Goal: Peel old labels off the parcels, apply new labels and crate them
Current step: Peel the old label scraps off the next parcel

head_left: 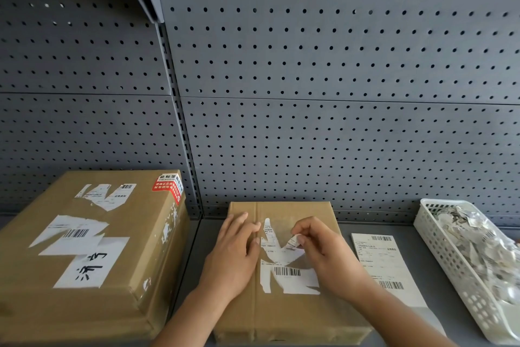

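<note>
Both forearms reach in from the bottom edge onto a small parcel point(281, 315), a brown carton lying flat on a grey shelf point(422, 270). Left of this parcel, just beside it, stands a larger box point(84, 248) with torn white label remains, a handwritten patch and a red sticker point(168, 186) at its far corner. Right of the parcel a fresh label sheet point(385, 262) lies flat on the shelf, and beyond that sits a white slotted basket point(439, 262) heaped with paper scraps point(478, 239). Behind the parcel rises a grey pegboard wall point(309, 65).

On the parcel's top, the left hand point(233, 256) lies flat with its fingers straight, pressing the cardboard just left of the old label point(287, 270). The right hand point(329, 256) pinches a curled strip point(294, 242) of that label between thumb and forefinger, lifted off the cardboard. The old label is ragged, with a barcode on its near part.

The right hand covers part of the parcel's top beside the label. The right forearm hides the near end of the fresh sheet. The basket is cut off by the right edge, and the larger box by the left. Small print on all labels is too fine to read.
</note>
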`<state>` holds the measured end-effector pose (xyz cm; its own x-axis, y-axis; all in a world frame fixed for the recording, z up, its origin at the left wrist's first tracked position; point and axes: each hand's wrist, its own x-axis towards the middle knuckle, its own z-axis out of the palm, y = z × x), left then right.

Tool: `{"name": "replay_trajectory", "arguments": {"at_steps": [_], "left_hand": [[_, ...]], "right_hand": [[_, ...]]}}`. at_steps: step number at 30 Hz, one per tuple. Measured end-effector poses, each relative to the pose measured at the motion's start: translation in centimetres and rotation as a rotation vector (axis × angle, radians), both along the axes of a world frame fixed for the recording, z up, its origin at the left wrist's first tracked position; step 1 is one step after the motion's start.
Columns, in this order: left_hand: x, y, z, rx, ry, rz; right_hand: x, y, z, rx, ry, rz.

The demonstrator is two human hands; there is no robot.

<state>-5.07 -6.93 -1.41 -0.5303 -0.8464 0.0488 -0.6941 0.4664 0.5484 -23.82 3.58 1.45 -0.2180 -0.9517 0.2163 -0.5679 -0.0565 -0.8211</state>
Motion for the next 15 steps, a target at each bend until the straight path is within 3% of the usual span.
{"name": "replay_trajectory", "arguments": {"at_steps": [9, 15], "left_hand": [[-0.1, 0.0, -0.1, 0.003, -0.004, 0.004], [-0.1, 0.0, 0.0, 0.003, -0.006, 0.000]], "right_hand": [[0.0, 0.6, 0.0, -0.006, -0.114, -0.053], [-0.5, 1.0, 1.1, -0.042, -0.333, -0.139]]}}
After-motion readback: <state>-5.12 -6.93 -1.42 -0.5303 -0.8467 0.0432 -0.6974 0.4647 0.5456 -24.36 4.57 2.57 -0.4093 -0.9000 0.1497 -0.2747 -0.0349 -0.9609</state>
